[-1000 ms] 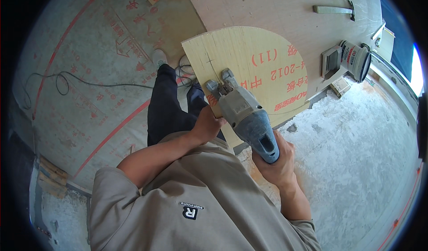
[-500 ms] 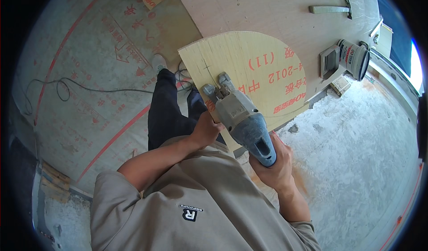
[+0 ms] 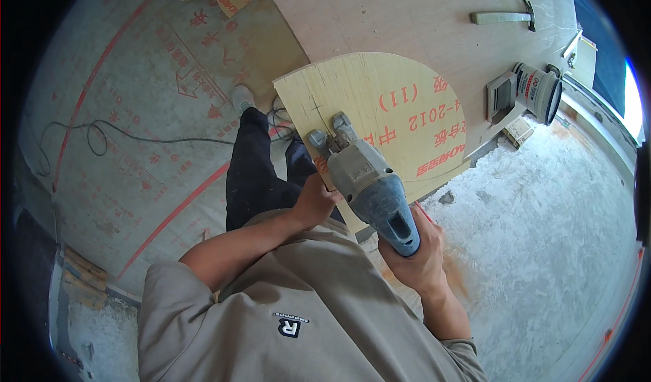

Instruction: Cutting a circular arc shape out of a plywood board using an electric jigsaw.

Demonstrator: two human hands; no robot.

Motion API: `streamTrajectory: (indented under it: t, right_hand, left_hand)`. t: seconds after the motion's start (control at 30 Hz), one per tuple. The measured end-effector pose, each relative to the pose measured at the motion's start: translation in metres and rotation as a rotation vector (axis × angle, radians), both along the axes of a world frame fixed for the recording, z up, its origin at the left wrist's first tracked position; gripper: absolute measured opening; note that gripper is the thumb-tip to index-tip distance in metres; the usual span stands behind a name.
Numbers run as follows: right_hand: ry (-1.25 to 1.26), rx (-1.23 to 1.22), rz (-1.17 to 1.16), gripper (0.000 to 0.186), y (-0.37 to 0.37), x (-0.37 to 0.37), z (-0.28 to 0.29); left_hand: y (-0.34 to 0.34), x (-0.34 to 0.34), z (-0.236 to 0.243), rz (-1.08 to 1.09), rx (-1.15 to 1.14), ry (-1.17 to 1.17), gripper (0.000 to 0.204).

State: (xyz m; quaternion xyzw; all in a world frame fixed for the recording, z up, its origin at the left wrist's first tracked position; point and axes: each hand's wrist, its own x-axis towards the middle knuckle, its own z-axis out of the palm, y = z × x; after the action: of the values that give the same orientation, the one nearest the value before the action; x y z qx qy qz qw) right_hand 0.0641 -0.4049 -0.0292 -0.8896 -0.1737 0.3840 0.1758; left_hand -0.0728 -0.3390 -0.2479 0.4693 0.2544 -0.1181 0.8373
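The right hand (image 3: 417, 260) is wrapped around a saw (image 3: 369, 185) on a plywood panel (image 3: 380, 104). The left hand (image 3: 315, 202) clamps the panel's near edge, close enough that a slip could likely reach its fingers.

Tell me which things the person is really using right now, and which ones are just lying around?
In use:
- grey-blue power saw, gripped by the right hand
- rounded plywood piece, steadied at its edge by the left hand

Just lying about:
- hammer on the big board
- second power tool at the board's edge
- black cable on the floor
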Motion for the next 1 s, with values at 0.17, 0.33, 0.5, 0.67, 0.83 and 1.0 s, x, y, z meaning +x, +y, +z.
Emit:
streamTrajectory:
  t: [0.17,0.33,0.5,0.67,0.83,1.0]
  right_hand:
    - [-0.009,-0.017,0.010,0.036,0.004,0.000,0.001]
    - [-0.016,-0.025,0.020,0.037,0.007,0.001,0.001]
    - [-0.008,-0.027,-0.001,0.037,0.010,0.000,0.001]
    - [0.004,-0.041,-0.022,0.036,0.011,0.001,0.002]
    - [0.027,-0.067,-0.026,0.035,0.004,-0.002,0.004]
    - [0.005,-0.044,-0.042,0.030,-0.002,-0.005,0.004]
  left_hand:
    - [-0.003,-0.002,-0.002,0.049,-0.050,0.000,0.024]
    - [0.000,-0.003,-0.001,-0.002,-0.032,0.023,0.026]
    - [0.000,-0.002,0.001,0.005,-0.098,0.068,0.026]
    - [0.001,-0.001,0.000,-0.048,-0.126,0.117,0.027]
    - [-0.008,-0.003,-0.006,0.090,-0.204,0.098,0.027]
    - [-0.001,-0.001,-0.011,0.015,-0.259,0.176,0.026]
